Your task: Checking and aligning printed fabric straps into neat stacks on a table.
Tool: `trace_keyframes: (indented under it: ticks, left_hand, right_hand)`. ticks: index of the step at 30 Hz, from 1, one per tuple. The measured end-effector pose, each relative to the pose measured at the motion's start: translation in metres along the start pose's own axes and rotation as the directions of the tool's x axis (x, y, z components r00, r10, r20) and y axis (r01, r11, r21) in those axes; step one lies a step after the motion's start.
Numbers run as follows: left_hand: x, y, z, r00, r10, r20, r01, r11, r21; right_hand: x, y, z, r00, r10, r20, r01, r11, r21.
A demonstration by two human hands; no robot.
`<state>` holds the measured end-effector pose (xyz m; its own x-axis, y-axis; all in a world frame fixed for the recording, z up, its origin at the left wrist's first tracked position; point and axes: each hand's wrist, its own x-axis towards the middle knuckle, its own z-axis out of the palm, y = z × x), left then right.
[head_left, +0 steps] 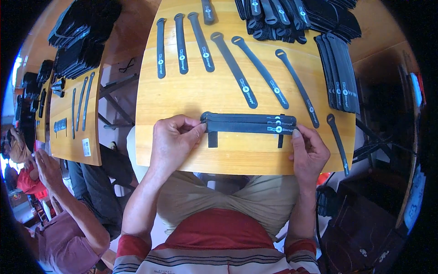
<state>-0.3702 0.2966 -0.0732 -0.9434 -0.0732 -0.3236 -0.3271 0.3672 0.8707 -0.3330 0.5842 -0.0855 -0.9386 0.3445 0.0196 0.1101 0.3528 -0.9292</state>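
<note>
1. While the left hand (177, 140) pinches the left end of the stacked dark straps (242, 125) between thumb and fingers, the right hand (310, 147) grasps their right end.
2. Stack: crosswise near the near edge of the wooden table (182, 98), two short black strips (212, 140) protruding beneath.
3. Loose straps (233, 68) fan out beyond; one single strap (338, 144) lies right of the right hand.

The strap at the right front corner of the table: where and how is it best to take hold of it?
Probably grip the strap by its near end, with the right hand, once free, coming from the person's side. It lies flat, and that end reaches about the table's front edge, so getting under it looks easier there.
</note>
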Motion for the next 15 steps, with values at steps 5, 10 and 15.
trace_keyframes:
  ticks: [5, 10, 15]
  left_hand:
    - [0.0007, 0.002, -0.0007, 0.999, -0.035, 0.012, 0.035, 0.999, 0.008]
    - [0.0003, 0.0033, -0.0007, 0.999, -0.043, 0.009, 0.043, 0.999, -0.012]
    - [0.0002, 0.0031, 0.0001, 1.0, -0.016, 0.015, 0.016, 1.0, -0.023]
  right_hand:
    - [-0.0003, 0.0062, 0.0022, 0.999, 0.003, -0.037, -0.003, 1.0, -0.02]
    - [-0.001, 0.0054, 0.0044, 0.999, -0.007, -0.049, 0.005, 0.999, -0.038]
    - [0.0007, 0.0057, 0.0042, 0.996, -0.071, -0.055, 0.067, 0.995, -0.072]
